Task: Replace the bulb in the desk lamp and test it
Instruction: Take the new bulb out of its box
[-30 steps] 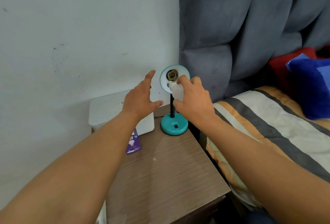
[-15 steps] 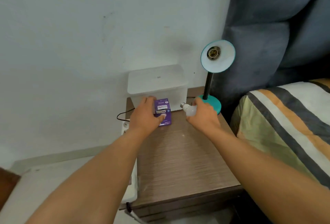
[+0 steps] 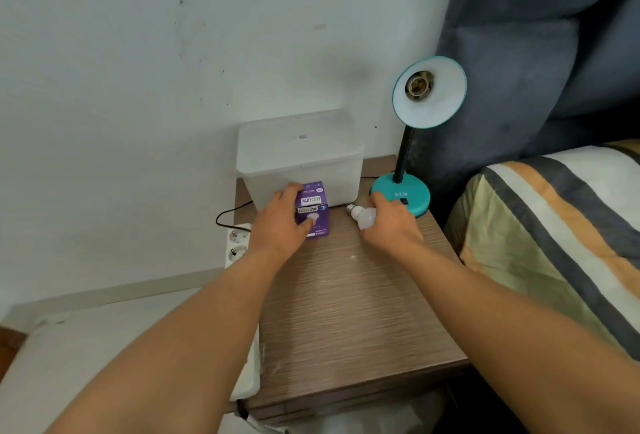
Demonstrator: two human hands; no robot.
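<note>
Since a second ago both hands have dropped from the lamp (image 3: 420, 129) to the table (image 3: 349, 298); the socket (image 3: 419, 84) now sits empty. The right hand (image 3: 389, 226) is closed round the old bulb (image 3: 363, 217), low over the table just in front of the lamp base, screw cap pointing left. The left hand (image 3: 280, 222) is clamped on the purple box (image 3: 313, 210), which stands against the white tub (image 3: 299, 153).

The box looks like thin card — light, easily crushed, so it is best held by its side walls and opened at an end flap. The bulb inside is likely light, smooth and breakable — grip the globe with fingertips spread, cap free, and turn gently into the socket.
</note>
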